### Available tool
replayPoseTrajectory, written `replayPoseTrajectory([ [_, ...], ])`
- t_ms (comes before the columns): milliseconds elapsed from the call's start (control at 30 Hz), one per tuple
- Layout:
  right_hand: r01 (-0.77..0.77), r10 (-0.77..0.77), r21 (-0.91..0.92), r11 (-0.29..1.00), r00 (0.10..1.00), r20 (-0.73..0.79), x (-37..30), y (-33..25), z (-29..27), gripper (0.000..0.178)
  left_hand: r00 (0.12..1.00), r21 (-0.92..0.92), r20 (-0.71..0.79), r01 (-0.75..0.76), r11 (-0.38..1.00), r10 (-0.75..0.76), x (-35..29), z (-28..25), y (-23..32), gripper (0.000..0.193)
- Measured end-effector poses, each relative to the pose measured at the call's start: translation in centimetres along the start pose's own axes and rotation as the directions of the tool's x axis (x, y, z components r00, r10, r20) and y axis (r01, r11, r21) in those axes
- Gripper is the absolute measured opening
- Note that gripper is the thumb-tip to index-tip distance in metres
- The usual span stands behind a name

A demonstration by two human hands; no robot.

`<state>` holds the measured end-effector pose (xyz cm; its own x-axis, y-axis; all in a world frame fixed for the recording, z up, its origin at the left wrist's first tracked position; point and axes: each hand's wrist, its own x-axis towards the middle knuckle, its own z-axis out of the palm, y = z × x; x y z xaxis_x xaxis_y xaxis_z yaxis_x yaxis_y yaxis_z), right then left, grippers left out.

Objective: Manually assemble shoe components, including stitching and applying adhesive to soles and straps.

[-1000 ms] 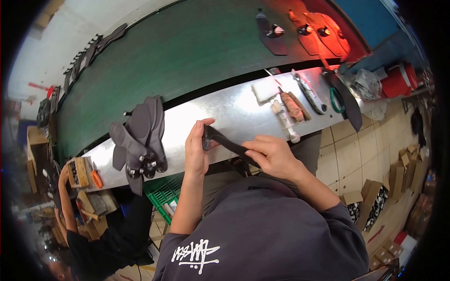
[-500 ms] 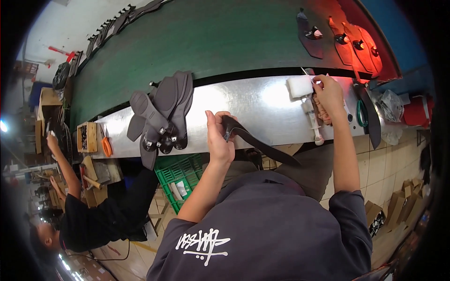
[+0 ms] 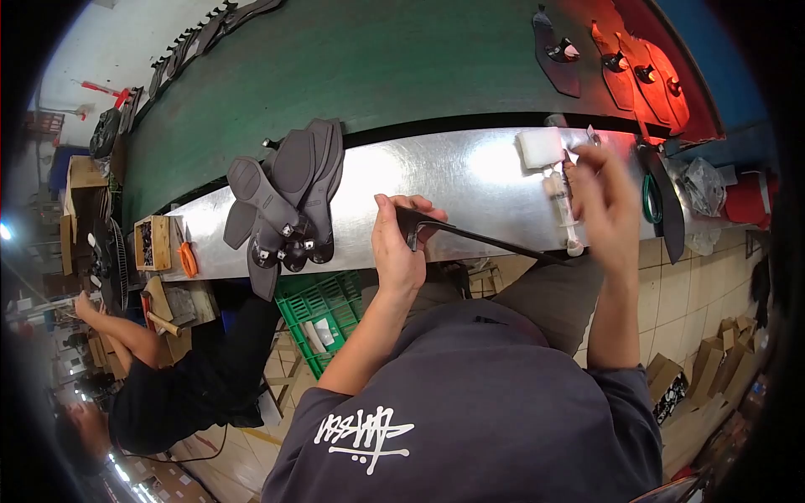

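Fingers [image 3: 415,202] of the left hand [image 3: 397,256] are being used to grip one end of a curved dark sole [image 3: 486,238], closed firmly around it. This sole is being held nearly edge-on in front of the torso, by the near side of a metal ledge [image 3: 436,180], with its free end being pointed to the right. By the right hand [image 3: 614,208], which is being blurred by motion, the space over the ledge is being occupied; its fingers are being seen partly bent, but whether anything is being gripped cannot be told. Just beside it, a white block [image 3: 541,147] and a clear tube [image 3: 563,205] are being supported by the ledge. Farther right, a green loop-shaped handle [image 3: 651,201] is lying against another dark sole [image 3: 669,205]. On the left, a pile of dark soles [image 3: 289,189] is being borne partly by the ledge, near an orange-handled tool [image 3: 187,261] and a wooden box [image 3: 153,243].
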<state>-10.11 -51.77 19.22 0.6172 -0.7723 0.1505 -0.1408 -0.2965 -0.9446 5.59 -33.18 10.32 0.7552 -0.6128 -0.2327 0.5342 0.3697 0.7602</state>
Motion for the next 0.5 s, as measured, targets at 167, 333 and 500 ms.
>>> replayPoseTrajectory([
  [167, -0.439, 0.213, 0.181, 0.880, 0.704, 0.677, -5.8, -2.7, 3.2, 0.029, 0.998, -0.095, -0.053, 0.022, 0.995, -0.027, -0.1, 0.8, 0.9, 0.043],
  [333, -0.550, 0.219, 0.243, 0.799, 0.643, 0.734, -6.6, 0.7, 7.5, 0.044, 0.991, -0.164, -0.131, -0.020, 0.986, -0.002, -0.4, 1.5, 2.1, 0.044],
  [500, -0.332, 0.139, 0.196, 0.923, 0.760, 0.635, -6.3, 3.3, 10.2, 0.043, 0.962, -0.058, -0.206, -0.197, 0.979, 0.181, -0.6, -0.2, 1.8, 0.043],
])
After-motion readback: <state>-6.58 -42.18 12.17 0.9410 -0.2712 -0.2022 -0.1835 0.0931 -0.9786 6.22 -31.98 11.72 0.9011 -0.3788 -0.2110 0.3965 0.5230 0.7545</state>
